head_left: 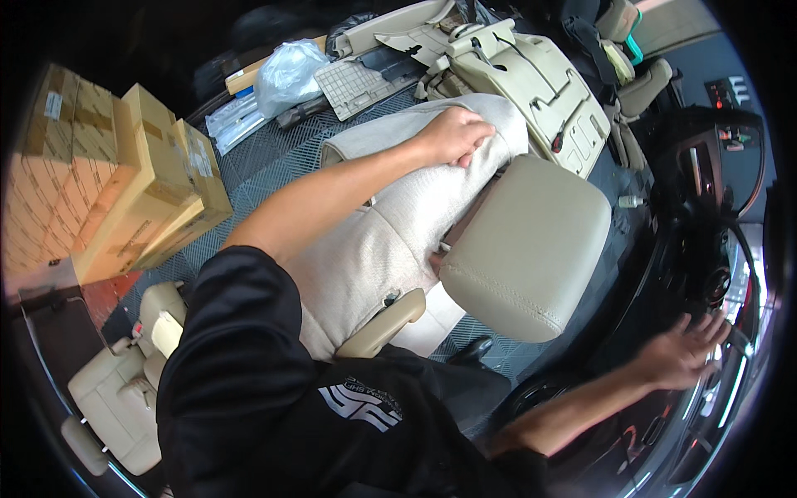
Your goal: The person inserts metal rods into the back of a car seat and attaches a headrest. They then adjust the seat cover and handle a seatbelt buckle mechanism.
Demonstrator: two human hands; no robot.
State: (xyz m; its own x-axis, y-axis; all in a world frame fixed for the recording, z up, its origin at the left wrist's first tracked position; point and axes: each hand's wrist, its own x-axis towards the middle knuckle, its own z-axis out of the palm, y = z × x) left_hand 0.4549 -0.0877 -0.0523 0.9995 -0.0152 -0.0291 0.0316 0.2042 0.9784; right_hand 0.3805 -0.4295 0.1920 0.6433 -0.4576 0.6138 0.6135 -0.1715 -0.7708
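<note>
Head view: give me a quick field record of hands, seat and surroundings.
left hand: pressing on top of the fabric-covered seat back
right hand: open, resting on the dark car body edge
headrest: beige, beside the seat back
cardboard boxes: stacked at left
floor: grey grid tiles

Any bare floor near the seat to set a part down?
Grey floor tiles between the cardboard boxes and the fabric-covered seat under the left hand look bare. A smaller patch shows below the tan cushion. Crowded at the top: plastic bag, beige trim panels.
</note>
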